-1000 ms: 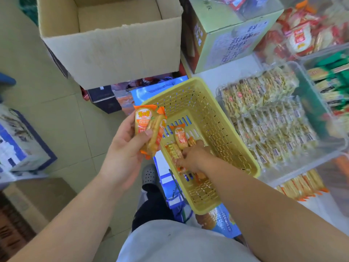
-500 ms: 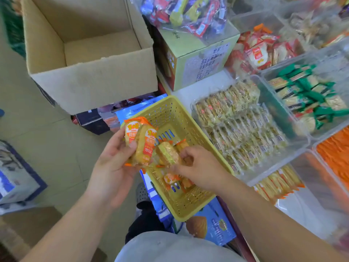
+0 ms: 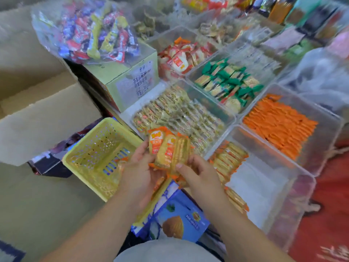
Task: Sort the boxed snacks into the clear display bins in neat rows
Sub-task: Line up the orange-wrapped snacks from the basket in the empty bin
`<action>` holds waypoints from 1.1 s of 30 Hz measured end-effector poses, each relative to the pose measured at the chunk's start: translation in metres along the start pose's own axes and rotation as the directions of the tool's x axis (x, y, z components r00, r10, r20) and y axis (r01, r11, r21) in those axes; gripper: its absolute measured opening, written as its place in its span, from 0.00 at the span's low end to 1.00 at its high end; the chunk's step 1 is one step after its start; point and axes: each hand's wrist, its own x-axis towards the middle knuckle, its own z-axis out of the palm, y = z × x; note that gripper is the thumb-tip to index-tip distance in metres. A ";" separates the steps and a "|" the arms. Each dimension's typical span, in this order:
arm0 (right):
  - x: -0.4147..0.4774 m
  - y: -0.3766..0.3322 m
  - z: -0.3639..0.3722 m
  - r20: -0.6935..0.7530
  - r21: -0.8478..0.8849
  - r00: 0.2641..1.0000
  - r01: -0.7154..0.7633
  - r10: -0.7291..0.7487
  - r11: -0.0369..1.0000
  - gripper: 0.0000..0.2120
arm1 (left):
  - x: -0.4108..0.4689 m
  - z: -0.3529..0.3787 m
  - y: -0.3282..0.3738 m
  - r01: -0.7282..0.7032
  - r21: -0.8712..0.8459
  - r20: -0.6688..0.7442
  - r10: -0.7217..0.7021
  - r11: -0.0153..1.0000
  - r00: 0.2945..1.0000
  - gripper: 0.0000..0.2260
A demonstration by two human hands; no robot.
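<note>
Several clear display bins fill the right side of the view, set edge to edge on a white bench point(image 3: 127, 112). At the far left stands a big open cardboard box point(image 3: 43, 114), the largest thing in sight. The nearest bin point(image 3: 264, 186) has a mostly bare floor, with one row of orange-and-gold snack packs point(image 3: 227, 161) standing along its left end. Behind it, one bin point(image 3: 321, 133) holds tight rows of orange packs, and the bin point(image 3: 213, 103) to its left holds rows of pale yellow packs. Further back is a bin point(image 3: 190, 72) of green-wrapped pieces and others too blurred to name.

A pale green carton point(image 3: 132, 82) sits on the bench corner with a clear bag of mixed sweets point(image 3: 90, 31) lying on top of it. A yellow perforated basket point(image 3: 98, 157) stands between the cardboard box and the bins, with a blue box point(image 3: 181, 220) partly under its near corner.

Both hands are clasped on one bunch of snack packs point(image 3: 168, 148), held upright in the air just above the basket's right rim and near the left end of the nearest bin. The left hand point(image 3: 139, 173) grips the bunch from below and from the left. The right hand point(image 3: 196, 173) grips the right side, its thumb pressed on the front pack.
</note>
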 end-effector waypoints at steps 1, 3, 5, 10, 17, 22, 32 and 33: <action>-0.002 0.003 -0.009 -0.019 -0.032 1.000 0.003 -0.004 0.999 0.12 | 0.001 0.007 -0.005 -0.002 0.047 0.002 0.002 0.999 1.000 0.18; -0.008 0.011 -0.024 -0.016 -0.058 1.000 -0.001 0.000 0.998 0.11 | 0.000 0.015 -0.013 -0.004 0.144 0.053 -0.004 0.990 0.999 0.14; -0.014 0.018 -0.037 0.005 -0.014 1.000 -0.020 0.020 1.000 0.07 | -0.001 0.018 -0.020 0.021 0.237 0.157 -0.060 0.971 0.986 0.14; -0.029 0.035 -0.064 0.025 0.068 0.989 -0.150 0.148 0.986 0.18 | -0.003 0.021 -0.039 0.155 0.452 0.226 -0.281 0.879 0.933 0.27; -0.037 0.056 -0.077 -0.018 -0.281 1.000 -0.019 0.015 0.959 0.12 | -0.005 0.041 -0.060 0.160 0.646 0.184 -0.355 0.747 0.917 0.19; -0.040 0.065 -0.074 -0.065 -0.455 0.996 0.028 -0.065 0.890 0.16 | -0.007 0.054 -0.073 0.127 0.693 0.177 -0.338 0.710 0.924 0.17; -0.044 0.058 -0.089 -0.169 0.437 0.984 0.030 0.050 0.899 0.24 | 0.008 0.061 -0.080 0.328 0.483 -0.032 -0.358 0.812 0.933 0.22; -0.042 0.057 -0.085 -0.155 0.500 0.985 0.017 0.070 0.866 0.23 | 0.008 0.064 -0.083 0.334 0.478 -0.043 -0.357 0.812 0.933 0.19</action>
